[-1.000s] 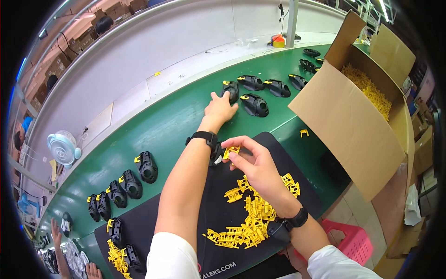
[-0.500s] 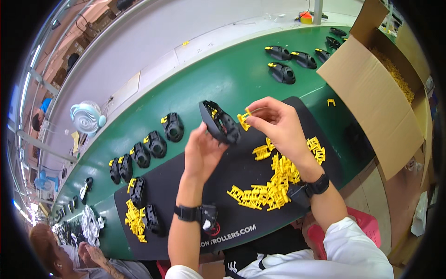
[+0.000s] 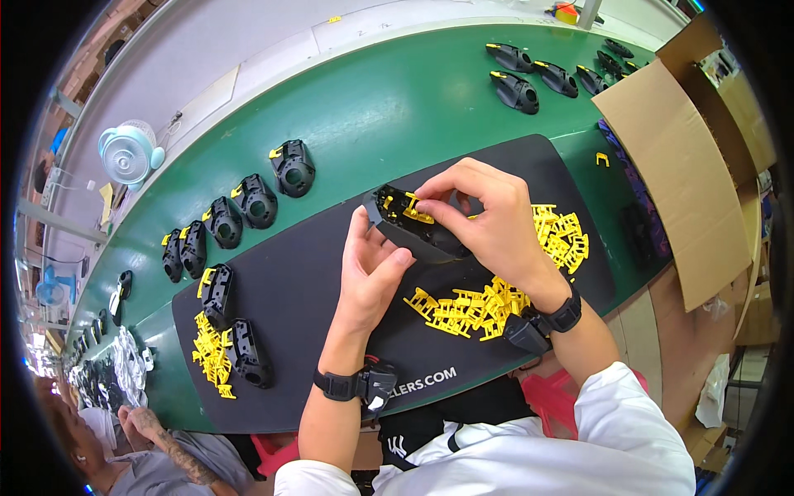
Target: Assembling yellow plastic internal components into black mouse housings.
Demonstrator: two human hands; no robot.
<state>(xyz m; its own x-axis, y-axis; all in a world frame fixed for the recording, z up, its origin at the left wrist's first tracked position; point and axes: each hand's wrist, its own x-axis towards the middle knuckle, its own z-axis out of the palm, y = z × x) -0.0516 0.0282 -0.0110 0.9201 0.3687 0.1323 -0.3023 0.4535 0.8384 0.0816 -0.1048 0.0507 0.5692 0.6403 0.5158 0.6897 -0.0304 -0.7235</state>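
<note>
Head view: left hand (image 3: 366,278) grips a curved black plastic shell (image 3: 407,240); right hand (image 3: 495,213) pinches a yellow plastic frame-like clip (image 3: 419,217) at the shell's opening; align gently.

The head-worn fisheye looks down and ahead from close above the left hand (image 3: 368,277) and right hand (image 3: 494,211); forearms (image 3: 329,434) enter from around six o'clock, the green bench (image 3: 372,95) curves past twelve.
</note>
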